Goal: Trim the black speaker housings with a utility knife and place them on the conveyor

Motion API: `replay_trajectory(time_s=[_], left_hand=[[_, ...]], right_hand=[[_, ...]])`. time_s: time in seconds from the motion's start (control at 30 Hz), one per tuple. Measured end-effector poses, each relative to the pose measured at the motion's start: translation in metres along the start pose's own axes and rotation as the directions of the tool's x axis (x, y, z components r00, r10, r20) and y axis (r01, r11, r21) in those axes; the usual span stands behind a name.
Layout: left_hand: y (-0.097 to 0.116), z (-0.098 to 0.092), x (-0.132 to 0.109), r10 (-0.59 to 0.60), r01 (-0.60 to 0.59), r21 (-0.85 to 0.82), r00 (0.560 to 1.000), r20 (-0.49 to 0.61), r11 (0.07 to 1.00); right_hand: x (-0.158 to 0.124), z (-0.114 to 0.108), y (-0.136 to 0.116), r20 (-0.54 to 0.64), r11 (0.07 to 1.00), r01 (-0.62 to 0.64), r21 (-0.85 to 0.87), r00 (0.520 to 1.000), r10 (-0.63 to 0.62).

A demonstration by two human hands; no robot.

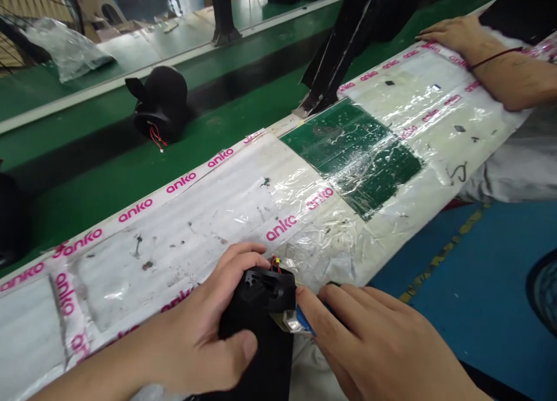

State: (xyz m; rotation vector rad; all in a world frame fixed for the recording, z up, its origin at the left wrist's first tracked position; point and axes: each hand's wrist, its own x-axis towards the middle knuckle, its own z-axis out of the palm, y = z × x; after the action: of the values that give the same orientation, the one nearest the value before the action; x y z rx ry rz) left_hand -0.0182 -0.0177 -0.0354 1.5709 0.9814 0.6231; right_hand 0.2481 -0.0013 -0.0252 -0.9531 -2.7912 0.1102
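Note:
Near the front edge of the bench, a black plastic housing (270,293) with a slotted end and red and yellow wires (275,264) is tilted toward me. My left hand (206,325) is closed around its left side, fingers over the top and thumb nearer me. Close against the housing's right side, my right hand (374,331) grips a blue utility knife (300,321) with a silver metal end. The knife's tip is at the housing's edge, and most of its handle is hidden by my fingers.
A white bench ledge (174,244) with pink "anko" tape runs diagonally. Beyond it, a green conveyor (230,114) carries a similar black housing (163,102) with loose wires. A black post (343,47) rises beside the ledge. Another person's hand (461,38) rests at right.

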Motion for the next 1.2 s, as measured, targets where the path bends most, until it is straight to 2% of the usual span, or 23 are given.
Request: replay_trajectory(time_s=[0.1,0.2,0.47,0.57,0.67,0.77,0.83,0.93,1.0,1.07,1.2], left_hand=[[-0.002,0.003,0.002,0.023,-0.023,-0.003,1.000,-0.018,1.000],[0.002,0.003,0.007,0.022,-0.021,-0.040,1.000,0.007,0.999],[0.012,0.001,0.010,-0.027,0.026,0.043,0.999,0.022,0.999],[0.014,0.004,0.011,-0.042,0.042,0.029,0.999,0.017,0.999],[0.018,0.007,0.013,-0.054,0.053,0.059,0.998,0.021,0.997],[0.020,0.011,0.013,-0.040,0.040,0.073,0.999,-0.010,0.996],[0.019,0.014,0.011,-0.030,0.032,0.068,0.999,-0.034,0.997],[0.016,0.016,0.009,-0.015,0.018,0.061,0.998,-0.059,0.998],[0.013,0.017,0.009,-0.005,0.009,0.055,0.998,-0.070,0.998],[0.010,0.017,0.008,-0.006,0.011,0.056,0.997,-0.081,0.998],[0.009,0.019,0.007,0.021,-0.014,0.068,0.995,-0.096,0.998]], right_hand=[[-0.002,-0.002,-0.004,0.027,0.997,-0.015,-0.072,0.999,0.017],[-0.002,-0.001,-0.008,0.024,0.991,-0.025,-0.132,0.999,0.028],[0.009,-0.007,-0.007,0.103,0.997,-0.056,-0.055,0.993,0.061],[0.020,-0.018,-0.005,0.229,0.997,-0.073,0.023,0.971,0.066],[0.030,-0.028,0.001,0.407,0.996,-0.070,0.054,0.912,0.042],[0.031,-0.036,0.011,0.471,0.994,-0.073,0.080,0.882,0.027],[0.025,-0.039,0.016,0.415,0.992,-0.065,0.110,0.910,0.014],[0.011,-0.039,0.016,0.177,0.996,-0.030,0.082,0.984,0.015],[0.003,-0.034,0.011,0.064,0.999,-0.025,0.039,0.998,0.022],[-0.002,-0.026,0.004,0.044,0.999,-0.039,0.010,0.998,0.038],[-0.004,-0.013,-0.006,0.088,0.998,-0.068,0.019,0.994,0.066]])
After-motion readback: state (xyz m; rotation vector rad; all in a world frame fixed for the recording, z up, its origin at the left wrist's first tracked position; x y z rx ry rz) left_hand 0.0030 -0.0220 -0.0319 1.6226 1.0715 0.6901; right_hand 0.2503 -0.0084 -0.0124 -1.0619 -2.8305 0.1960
